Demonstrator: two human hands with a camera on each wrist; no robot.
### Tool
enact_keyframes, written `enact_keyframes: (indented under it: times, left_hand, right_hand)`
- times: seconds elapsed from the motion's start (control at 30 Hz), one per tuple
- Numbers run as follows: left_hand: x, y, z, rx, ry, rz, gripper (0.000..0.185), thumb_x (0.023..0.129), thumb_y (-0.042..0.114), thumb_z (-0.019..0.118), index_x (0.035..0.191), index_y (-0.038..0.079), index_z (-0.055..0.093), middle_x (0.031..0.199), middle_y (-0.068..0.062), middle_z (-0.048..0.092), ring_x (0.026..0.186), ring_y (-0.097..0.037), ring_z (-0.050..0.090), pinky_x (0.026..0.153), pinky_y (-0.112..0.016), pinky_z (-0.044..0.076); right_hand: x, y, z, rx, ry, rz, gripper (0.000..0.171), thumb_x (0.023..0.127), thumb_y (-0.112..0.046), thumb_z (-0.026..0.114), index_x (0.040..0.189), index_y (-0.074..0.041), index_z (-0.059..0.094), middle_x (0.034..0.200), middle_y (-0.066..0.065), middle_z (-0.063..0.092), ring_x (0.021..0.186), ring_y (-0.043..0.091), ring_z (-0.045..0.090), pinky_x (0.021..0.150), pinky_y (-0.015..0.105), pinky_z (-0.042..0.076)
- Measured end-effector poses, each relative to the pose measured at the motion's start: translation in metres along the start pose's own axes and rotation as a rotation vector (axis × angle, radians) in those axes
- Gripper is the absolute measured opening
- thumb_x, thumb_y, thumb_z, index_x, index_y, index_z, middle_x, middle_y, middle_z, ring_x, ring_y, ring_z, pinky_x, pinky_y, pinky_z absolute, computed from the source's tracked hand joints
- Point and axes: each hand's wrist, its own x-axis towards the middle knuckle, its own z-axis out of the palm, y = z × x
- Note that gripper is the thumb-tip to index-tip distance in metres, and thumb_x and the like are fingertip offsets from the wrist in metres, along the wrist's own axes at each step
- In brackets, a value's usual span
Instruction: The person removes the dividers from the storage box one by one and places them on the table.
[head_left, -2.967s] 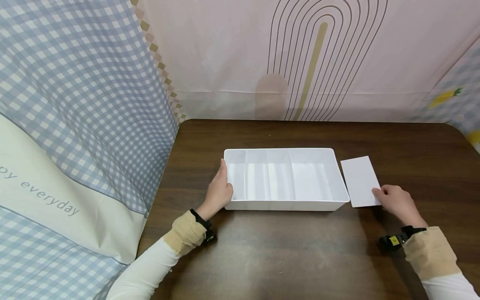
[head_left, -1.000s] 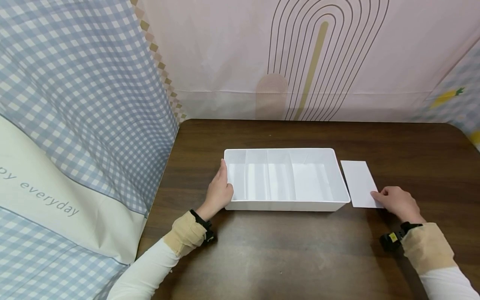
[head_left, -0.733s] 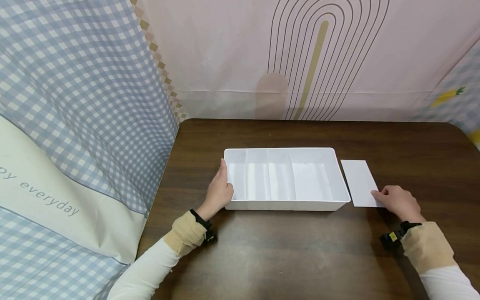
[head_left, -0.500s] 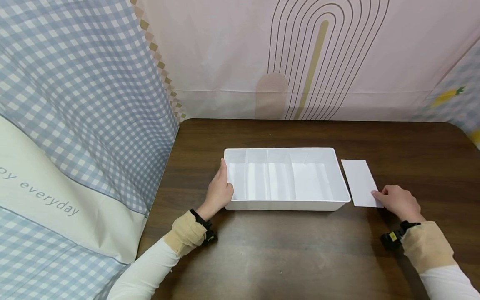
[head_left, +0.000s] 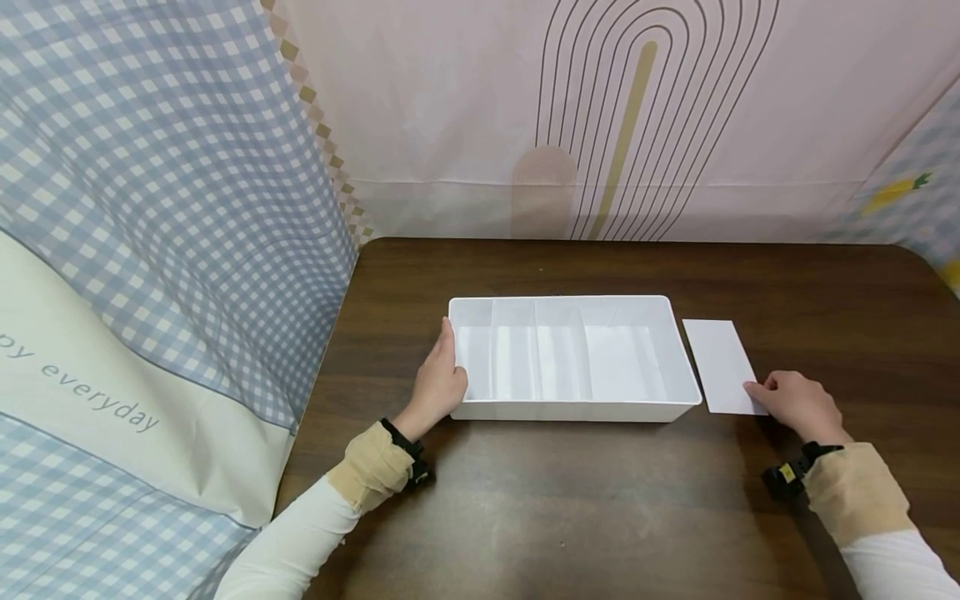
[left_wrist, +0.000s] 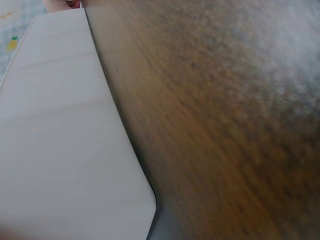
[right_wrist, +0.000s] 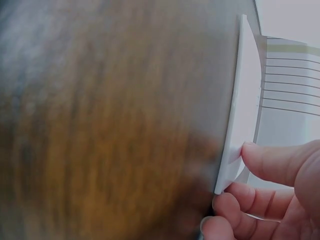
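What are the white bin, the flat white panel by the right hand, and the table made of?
White bin: probably moulded plastic, with smooth semi-gloss walls, rounded corners and a thin rim.
White panel: a thin, rigid-looking sheet with a matte face, likely plastic, though stiff card is possible. The right wrist view shows its slim edge pinched in the grip of the right hand.
Table: dark brown wood grain, wood or laminate, low sheen.

Soft, even light fills the head view, with a pale sheen on the bench (head_left: 600,517) near the front. Both wrist views are blurred close up, the wood grain smeared
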Motion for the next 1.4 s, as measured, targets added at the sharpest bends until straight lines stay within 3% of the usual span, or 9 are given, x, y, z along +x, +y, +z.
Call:
enact_keyframes:
  times: [0.37, 1.13, 1.4]
  left_hand:
    - [-0.001, -0.001, 0.001, -0.005, -0.001, -0.001, 0.072, 0.080, -0.002, 0.036, 0.143, 0.005, 0.002, 0.147, -0.012, 0.016, 0.043, -0.014, 0.020, 0.044, -0.026, 0.024]
    - [0.000, -0.001, 0.001, -0.014, -0.007, -0.013, 0.072, 0.081, -0.001, 0.037, 0.143, 0.007, 0.001, 0.147, -0.012, 0.014, 0.043, -0.014, 0.022, 0.046, -0.027, 0.026]
    - [0.000, 0.000, 0.001, 0.022, 0.031, 0.021, 0.072, 0.078, -0.002, 0.039, 0.142, 0.001, 0.005, 0.146, -0.015, 0.019, 0.059, -0.021, 0.039, 0.053, -0.028, 0.031]
  right_hand:
    - [0.000, 0.000, 0.002, 0.031, 0.028, 0.013, 0.050, 0.087, -0.043, 0.044, 0.083, 0.006, 0.054, 0.064, 0.008, 0.048, 0.060, 0.021, 0.044, 0.049, 0.029, 0.033]
    - [-0.004, -0.021, 0.004, 0.085, 0.207, -0.015, 0.045, 0.089, -0.037, 0.040, 0.084, 0.005, 0.055, 0.066, 0.011, 0.051, 0.061, 0.022, 0.044, 0.048, 0.028, 0.031]
    - [-0.004, -0.027, 0.007, 0.079, 0.276, -0.045, 0.041, 0.089, -0.034, 0.041, 0.080, 0.003, 0.055, 0.063, 0.008, 0.049, 0.059, 0.022, 0.043, 0.048, 0.027, 0.029]
